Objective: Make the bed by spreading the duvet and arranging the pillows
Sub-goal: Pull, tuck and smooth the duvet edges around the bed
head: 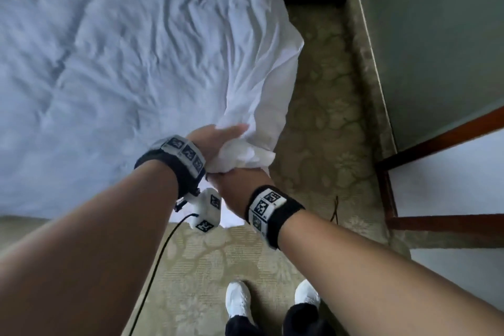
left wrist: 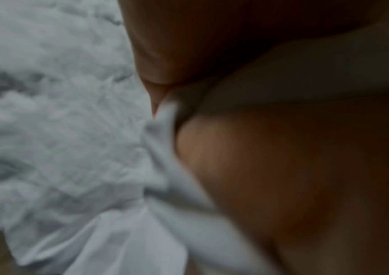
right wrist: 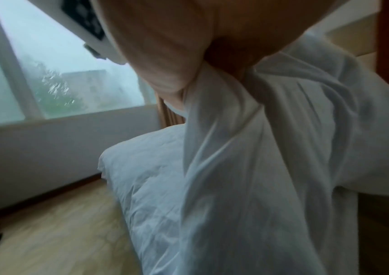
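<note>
We see a wrinkled white fabric duvet point(head: 114, 57) lying spread across the bed, covering it up to the near edge, with its right-hand corner pulled up off the bed and gathered into a bunch over the floor. Both of the person's hands are clenched on that bunched corner. The left hand point(head: 215, 142) grips it from the bed side, fingers wrapped over the top of the wad. The right hand point(head: 237, 188) grips it from below, just beside the left one, so the two are touching or nearly so. From the grip the cloth rises in a taut ridge of folds toward the far right edge of the bed.

In the left wrist view we make out only blurred skin pressed against white cloth point(left wrist: 108, 232), with the crumpled duvet surface beyond. In the right wrist view the cloth point(right wrist: 247, 167) fans out of the closed right hand point(right wrist: 170, 61) and drops onto the bed.

Both wrists carry black bands with white marker blocks point(head: 268, 206), and a black cable point(head: 161, 251) hangs from the left one. The floor is a pale patterned beige carpet point(head: 321, 117), on which the person's white shoes point(head: 238, 300) stand. A large window point(right wrist: 54, 74) with a white frame shows behind the bed.
</note>
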